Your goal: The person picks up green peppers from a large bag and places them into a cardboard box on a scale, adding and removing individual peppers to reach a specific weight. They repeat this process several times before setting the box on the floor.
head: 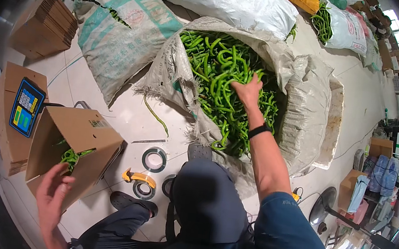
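Observation:
A large open woven plastic sack [169, 66] full of long green chili peppers [225, 68] lies in front of me. Reaching into it, my right hand [249, 90] has thumb and fingers around some peppers on top of the pile; the fingertips are partly hidden among them. My left hand [52, 192] is at the lower left, empty, fingers apart, by the near edge of an open cardboard box [83, 129]. More green peppers [72, 156] show inside that box. Beside it stands a scale's keypad and display [27, 107].
Tape rolls [154, 160] and a yellow tape dispenser [139, 178] lie on the tiled floor near my foot. One loose pepper [156, 114] lies beyond them. Folded cartons [45, 25], other sacks [128, 33] and a foam box [331, 122] surround the work area. A pedestal fan's base [323, 205] stands right.

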`<state>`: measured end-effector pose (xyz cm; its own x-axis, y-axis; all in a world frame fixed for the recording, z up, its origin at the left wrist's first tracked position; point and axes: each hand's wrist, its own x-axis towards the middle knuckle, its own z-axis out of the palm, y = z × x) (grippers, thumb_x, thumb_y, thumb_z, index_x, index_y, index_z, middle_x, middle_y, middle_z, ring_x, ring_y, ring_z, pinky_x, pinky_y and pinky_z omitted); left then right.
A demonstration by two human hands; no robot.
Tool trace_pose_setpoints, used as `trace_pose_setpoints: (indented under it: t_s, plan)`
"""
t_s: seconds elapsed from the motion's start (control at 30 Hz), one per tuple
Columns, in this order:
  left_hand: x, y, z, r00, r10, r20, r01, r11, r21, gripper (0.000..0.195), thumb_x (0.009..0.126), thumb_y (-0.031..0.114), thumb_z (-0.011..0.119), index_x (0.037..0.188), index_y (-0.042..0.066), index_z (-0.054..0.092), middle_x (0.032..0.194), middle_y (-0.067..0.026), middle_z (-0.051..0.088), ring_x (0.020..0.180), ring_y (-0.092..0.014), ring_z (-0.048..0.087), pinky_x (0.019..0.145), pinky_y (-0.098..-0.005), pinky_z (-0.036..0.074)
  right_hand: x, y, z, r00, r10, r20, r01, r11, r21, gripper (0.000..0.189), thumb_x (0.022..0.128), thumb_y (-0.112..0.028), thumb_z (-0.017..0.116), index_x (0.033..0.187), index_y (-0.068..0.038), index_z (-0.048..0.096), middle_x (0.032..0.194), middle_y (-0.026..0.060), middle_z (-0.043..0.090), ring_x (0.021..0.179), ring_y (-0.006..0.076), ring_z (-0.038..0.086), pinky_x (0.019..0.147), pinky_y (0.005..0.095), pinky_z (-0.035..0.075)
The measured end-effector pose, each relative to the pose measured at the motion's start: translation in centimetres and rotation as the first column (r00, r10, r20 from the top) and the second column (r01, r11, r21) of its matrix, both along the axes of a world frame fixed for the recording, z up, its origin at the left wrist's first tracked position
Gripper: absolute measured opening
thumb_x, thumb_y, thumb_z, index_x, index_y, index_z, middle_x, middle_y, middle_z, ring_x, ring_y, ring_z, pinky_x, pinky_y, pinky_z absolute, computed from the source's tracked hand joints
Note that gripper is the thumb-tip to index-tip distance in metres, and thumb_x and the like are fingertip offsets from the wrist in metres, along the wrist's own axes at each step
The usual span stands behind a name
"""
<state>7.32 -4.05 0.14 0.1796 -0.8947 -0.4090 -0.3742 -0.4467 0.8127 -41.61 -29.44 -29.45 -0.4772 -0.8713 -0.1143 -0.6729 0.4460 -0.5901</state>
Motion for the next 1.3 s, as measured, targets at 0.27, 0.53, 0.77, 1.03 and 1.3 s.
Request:
trace_pose_setpoints:
  t_s: [0.27, 0.53, 0.77, 1.03, 1.3]
  plan:
    - [-5.6, 0.0, -5.0, 0.959, -0.174, -0.225, 0.194, 0.979, 0.067, 0.039, 0.089, 0.003, 0.059, 0.127, -0.004, 0.055, 0.116, -0.0148, 0.064, 0.097, -0.018, 0.065, 0.085, -0.0301, 0.051, -4.3, -2.5, -1.4, 0.983, 0.118, 0.139, -0.141, 0.974, 0.175, 0.082, 0.061, -0.033, 0.078, 0.131, 0.003, 0.053, 0.128, 0.0308, 0.051, 0.116, 0.037, 0.054, 0.098, 0.0392, 0.046]
    - [-5.8, 0.0, -5.7, 0.949, -0.201, -0.243, 0.234, 0.965, 0.116, 0.038, 0.092, 0.008, 0.059, 0.128, -0.003, 0.054, 0.116, -0.0146, 0.065, 0.098, -0.018, 0.065, 0.086, -0.0311, 0.05, -1.9, 7.5, 7.5, 0.997, 0.013, -0.079, -0.033, 0.966, -0.256, 0.05, 0.066, -0.024, 0.072, 0.104, 0.006, 0.062, 0.11, 0.026, 0.057, 0.11, 0.0371, 0.052, 0.096, 0.0413, 0.043]
    - [-6.9, 0.0, -6.9, 0.933, -0.261, -0.249, 0.299, 0.946, 0.128, 0.037, 0.09, 0.008, 0.063, 0.124, -0.003, 0.057, 0.112, -0.0119, 0.067, 0.096, -0.015, 0.064, 0.089, -0.0299, 0.05, -5.2, 5.0, 2.9, 0.923, 0.116, 0.366, -0.206, 0.954, 0.216, 0.078, 0.064, -0.022, 0.08, 0.131, 0.005, 0.05, 0.128, 0.0286, 0.052, 0.117, 0.0316, 0.054, 0.098, 0.0365, 0.044]
    - [-6.2, 0.7, -6.8, 0.938, -0.276, -0.211, 0.307, 0.943, 0.129, 0.037, 0.092, 0.009, 0.061, 0.126, -0.003, 0.055, 0.115, -0.0124, 0.066, 0.097, -0.018, 0.065, 0.087, -0.0307, 0.051, 1.1, 3.6, 5.4, 0.935, 0.347, -0.067, -0.325, 0.919, 0.222, 0.127, 0.059, -0.042, 0.088, 0.152, -0.004, 0.01, 0.151, 0.03, 0.021, 0.136, 0.0438, 0.033, 0.107, 0.0451, 0.039]
    - [-5.3, 0.5, -7.0, 0.942, -0.285, -0.179, 0.309, 0.943, 0.123, 0.037, 0.093, 0.011, 0.061, 0.127, -0.003, 0.055, 0.114, -0.0122, 0.066, 0.097, -0.017, 0.065, 0.086, -0.0307, 0.051, 3.8, 1.7, 4.5, 0.639, 0.676, -0.368, -0.487, 0.725, 0.486, 0.102, 0.069, -0.026, 0.081, 0.151, -0.022, 0.019, 0.15, 0.0237, 0.026, 0.126, 0.0497, 0.042, 0.091, 0.0536, 0.051]
